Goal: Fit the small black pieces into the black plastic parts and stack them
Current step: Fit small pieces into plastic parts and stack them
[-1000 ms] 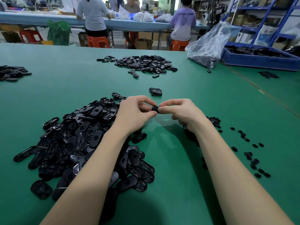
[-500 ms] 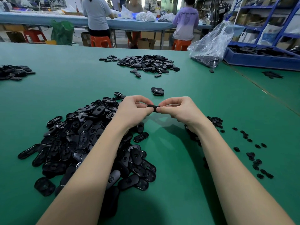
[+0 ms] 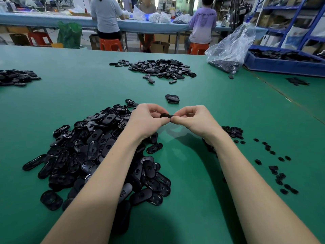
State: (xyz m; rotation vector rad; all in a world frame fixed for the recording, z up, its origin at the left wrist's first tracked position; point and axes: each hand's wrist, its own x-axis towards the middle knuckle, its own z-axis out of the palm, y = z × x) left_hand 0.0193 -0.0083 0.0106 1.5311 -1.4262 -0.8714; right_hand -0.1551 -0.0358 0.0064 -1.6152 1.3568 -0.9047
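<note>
Both hands meet above the green table [image 3: 193, 173] and hold one black oval plastic part [image 3: 165, 115] edge-on between them. My left hand [image 3: 147, 120] pinches its left end and my right hand [image 3: 193, 120] pinches its right end. Whether a small piece sits in it is hidden by the fingers. A big heap of black oval parts [image 3: 91, 155] lies under my left forearm. Small black pieces [image 3: 274, 164] are scattered to the right, with a denser cluster [image 3: 233, 132] by my right wrist. A short stack of parts [image 3: 172, 98] lies just beyond my hands.
Another heap of black parts [image 3: 161, 68] lies farther back, and a smaller one [image 3: 15, 77] at the far left. A clear plastic bag [image 3: 230, 50] and a blue bin [image 3: 281, 62] stand at the back right. People sit at a far table.
The part has turned from showing its small end to lying edge-on between both hands. My hands have stayed together in about the same place.
</note>
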